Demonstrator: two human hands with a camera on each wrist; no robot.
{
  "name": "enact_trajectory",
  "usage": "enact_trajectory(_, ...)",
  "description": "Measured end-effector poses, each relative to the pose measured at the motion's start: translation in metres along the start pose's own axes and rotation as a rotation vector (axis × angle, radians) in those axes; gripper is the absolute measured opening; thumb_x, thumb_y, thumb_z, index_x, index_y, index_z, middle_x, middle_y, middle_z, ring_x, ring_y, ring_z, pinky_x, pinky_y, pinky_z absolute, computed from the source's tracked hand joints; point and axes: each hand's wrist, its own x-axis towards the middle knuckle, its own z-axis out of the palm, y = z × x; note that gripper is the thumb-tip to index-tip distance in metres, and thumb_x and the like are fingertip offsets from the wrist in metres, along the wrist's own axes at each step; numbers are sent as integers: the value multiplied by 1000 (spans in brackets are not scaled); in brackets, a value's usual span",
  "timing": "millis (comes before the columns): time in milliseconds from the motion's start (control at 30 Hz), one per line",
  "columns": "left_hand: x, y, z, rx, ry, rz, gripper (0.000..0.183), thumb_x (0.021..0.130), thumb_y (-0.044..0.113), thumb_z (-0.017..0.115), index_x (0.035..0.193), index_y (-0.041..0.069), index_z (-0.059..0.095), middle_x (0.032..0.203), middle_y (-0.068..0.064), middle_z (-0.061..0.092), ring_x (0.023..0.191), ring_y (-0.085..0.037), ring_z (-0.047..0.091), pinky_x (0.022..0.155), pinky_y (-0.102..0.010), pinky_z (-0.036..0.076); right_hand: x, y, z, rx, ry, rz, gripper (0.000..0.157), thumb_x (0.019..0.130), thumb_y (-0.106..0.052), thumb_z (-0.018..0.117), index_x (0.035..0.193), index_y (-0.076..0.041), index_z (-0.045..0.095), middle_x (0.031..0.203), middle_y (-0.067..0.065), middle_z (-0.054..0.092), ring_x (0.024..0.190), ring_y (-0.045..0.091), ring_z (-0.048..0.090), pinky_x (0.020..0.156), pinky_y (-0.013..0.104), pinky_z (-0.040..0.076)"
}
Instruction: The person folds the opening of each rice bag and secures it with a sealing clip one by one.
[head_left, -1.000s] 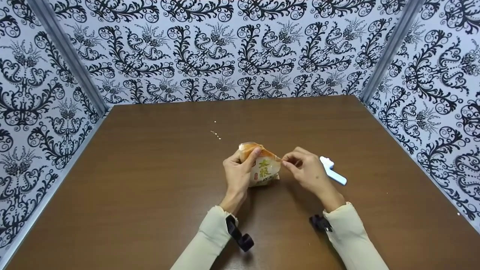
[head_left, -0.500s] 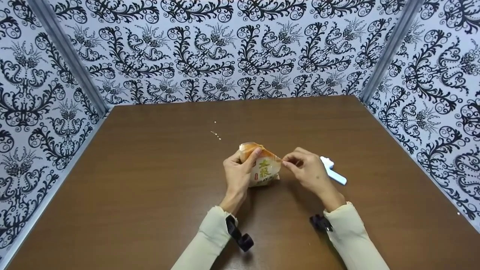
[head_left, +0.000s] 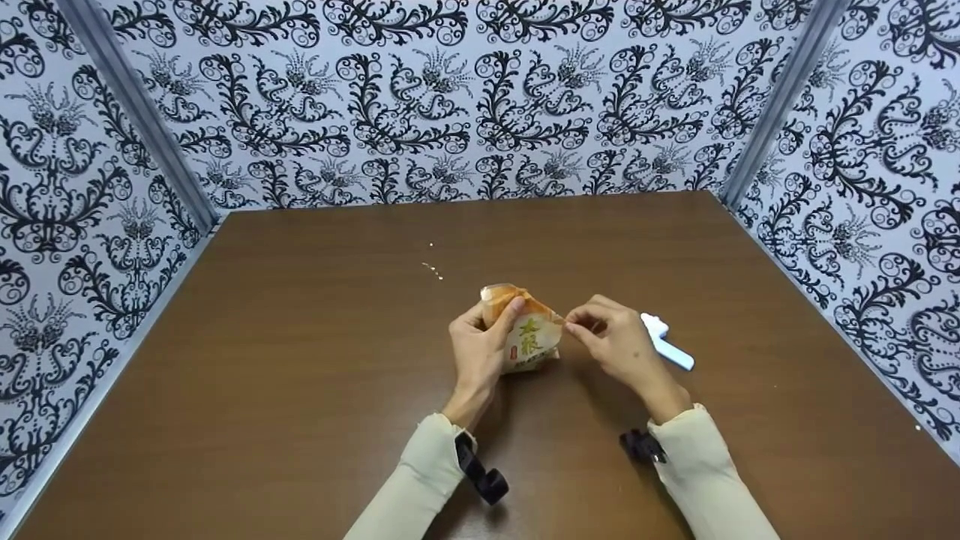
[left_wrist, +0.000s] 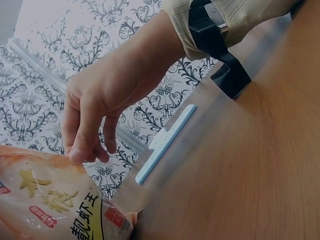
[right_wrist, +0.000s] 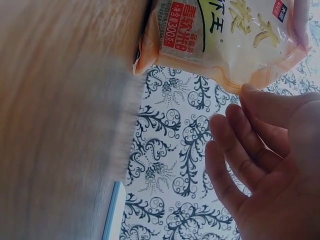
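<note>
A plastic food bag (head_left: 531, 346), cream with an orange top and printed lettering, stands upright on the table between both hands. My left hand (head_left: 476, 356) grips its upper left side, thumb lying across the front; the fingers behind are hidden. At the bag's upper right corner, my right hand (head_left: 621, 343) pinches the edge between thumb and forefinger. The right wrist view shows that pinch on the bag (right_wrist: 235, 40), with the other fingers of the right hand (right_wrist: 275, 150) loosely bent. A white and light-blue sealing clip (head_left: 673, 352) lies just beyond the right hand.
The brown wooden table (head_left: 300, 360) is bounded by patterned walls (head_left: 420, 97) at the back and sides. Small pale crumbs (head_left: 433, 270) lie behind the bag. Black wrist straps (head_left: 480, 472) hang from both sleeves, close to the tabletop.
</note>
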Motion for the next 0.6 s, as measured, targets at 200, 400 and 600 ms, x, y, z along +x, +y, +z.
enact_trajectory(200,-1,0,2,-11,11,4,19,88,13,83,91,-5,77,82,-11,78,67,-11,68,62,-27,56,0,2,-1,-4,-20,-11,4,92,-12,80,93,-10,77,88,-2,70,80,11,66,72,24,56)
enact_trajectory(400,0,1,2,-24,11,-3,18,87,12,84,89,-4,77,78,-7,76,66,-11,66,61,-25,54,1,5,-2,-48,-16,-17,6,91,-8,81,93,-12,77,90,-1,71,81,12,67,74,34,59)
enact_trajectory(600,-1,0,1,-22,10,-1,18,87,12,85,90,-4,77,79,-8,76,67,-12,67,61,-26,54,2,7,-6,-97,22,10,6,91,-6,79,94,-11,77,92,2,71,83,16,68,76,44,59)
